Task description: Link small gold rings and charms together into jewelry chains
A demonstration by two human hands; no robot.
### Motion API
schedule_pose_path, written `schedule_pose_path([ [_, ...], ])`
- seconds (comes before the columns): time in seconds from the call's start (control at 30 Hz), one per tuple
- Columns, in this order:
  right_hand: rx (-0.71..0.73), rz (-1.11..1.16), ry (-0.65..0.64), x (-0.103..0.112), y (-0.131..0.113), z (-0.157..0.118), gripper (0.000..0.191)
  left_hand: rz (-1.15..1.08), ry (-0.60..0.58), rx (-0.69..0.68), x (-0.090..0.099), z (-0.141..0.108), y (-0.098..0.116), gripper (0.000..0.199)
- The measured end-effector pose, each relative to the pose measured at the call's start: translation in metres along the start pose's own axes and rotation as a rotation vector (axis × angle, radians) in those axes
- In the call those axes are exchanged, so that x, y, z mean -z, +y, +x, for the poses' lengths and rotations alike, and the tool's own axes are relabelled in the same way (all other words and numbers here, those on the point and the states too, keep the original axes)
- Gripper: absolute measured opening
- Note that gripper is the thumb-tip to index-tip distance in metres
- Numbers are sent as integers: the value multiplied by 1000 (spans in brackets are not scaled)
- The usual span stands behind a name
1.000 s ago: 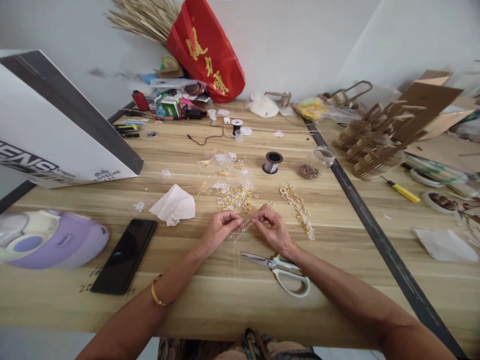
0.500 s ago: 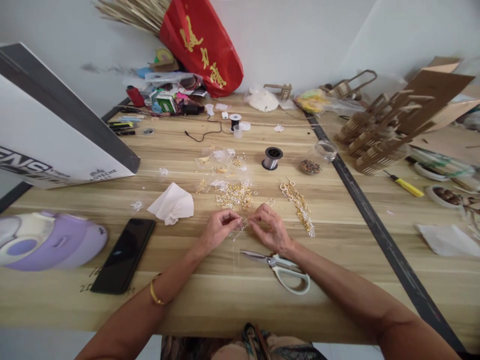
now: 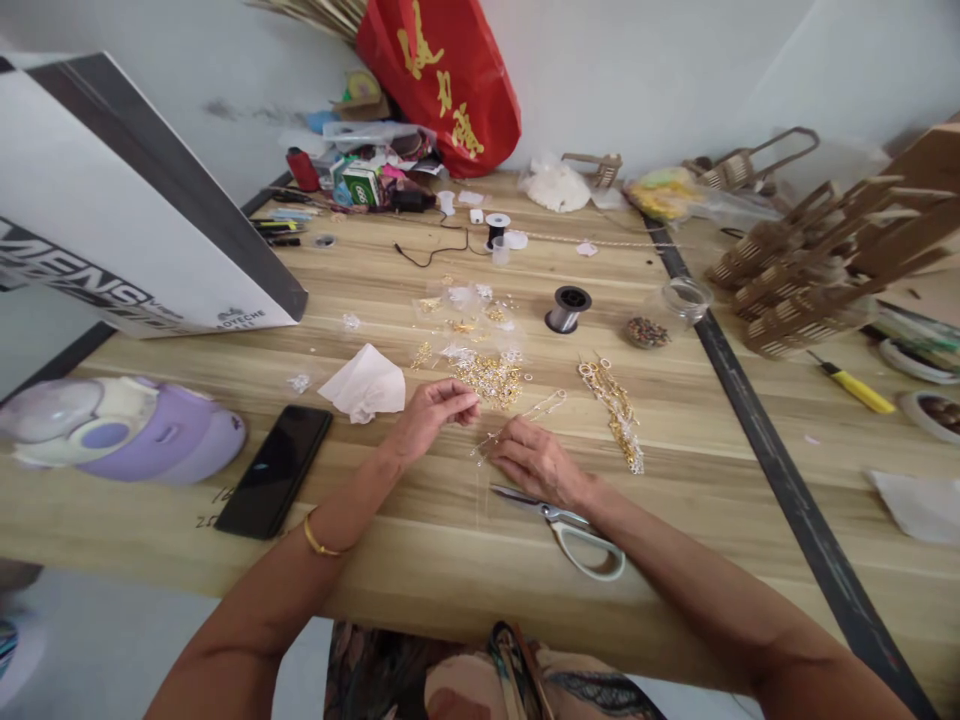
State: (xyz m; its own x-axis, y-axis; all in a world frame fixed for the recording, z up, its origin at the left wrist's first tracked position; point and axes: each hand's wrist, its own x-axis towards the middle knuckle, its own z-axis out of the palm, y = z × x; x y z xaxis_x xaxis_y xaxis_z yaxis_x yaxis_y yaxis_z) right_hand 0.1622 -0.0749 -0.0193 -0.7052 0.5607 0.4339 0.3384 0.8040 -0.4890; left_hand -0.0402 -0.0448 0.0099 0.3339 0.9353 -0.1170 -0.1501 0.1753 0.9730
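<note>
My left hand (image 3: 439,412) is raised beside the pile of gold and clear beads (image 3: 489,378), thumb and fingers pressed together; whatever is between the fingertips is too small to make out. My right hand (image 3: 536,460) is lower on the table, its curled fingers closed at a thin beaded wire piece (image 3: 484,446). Behind that hand, a thin looped piece (image 3: 551,401) extends to the upper right. Scissors (image 3: 589,545) with pale handles lie partly beneath my right hand and wrist. Right of the bead pile, gold and silver beaded strands (image 3: 615,415) rest on the wood.
A black phone (image 3: 276,472), a crumpled tissue (image 3: 367,384) and a purple bottle (image 3: 161,430) are at the left. A wire spool (image 3: 568,309) and a bead jar (image 3: 667,312) stand further back. A yellow-handled tool (image 3: 855,384) and woven baskets (image 3: 795,270) are at the right.
My hands have moved apart, the left up toward the bead pile, the right flatter and lower over the beaded wire piece. The camera view has shifted slightly.
</note>
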Motion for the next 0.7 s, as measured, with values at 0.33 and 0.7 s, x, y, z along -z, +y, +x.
schedule_pose_path([
  [0.33,-14,-101,-55,-2,1,4,19,77,-56,49,-2,-4,1,11],
  [0.7,-9,-205,-125,-2,-3,7,21,-30,-66,115,2,-8,-17,15],
])
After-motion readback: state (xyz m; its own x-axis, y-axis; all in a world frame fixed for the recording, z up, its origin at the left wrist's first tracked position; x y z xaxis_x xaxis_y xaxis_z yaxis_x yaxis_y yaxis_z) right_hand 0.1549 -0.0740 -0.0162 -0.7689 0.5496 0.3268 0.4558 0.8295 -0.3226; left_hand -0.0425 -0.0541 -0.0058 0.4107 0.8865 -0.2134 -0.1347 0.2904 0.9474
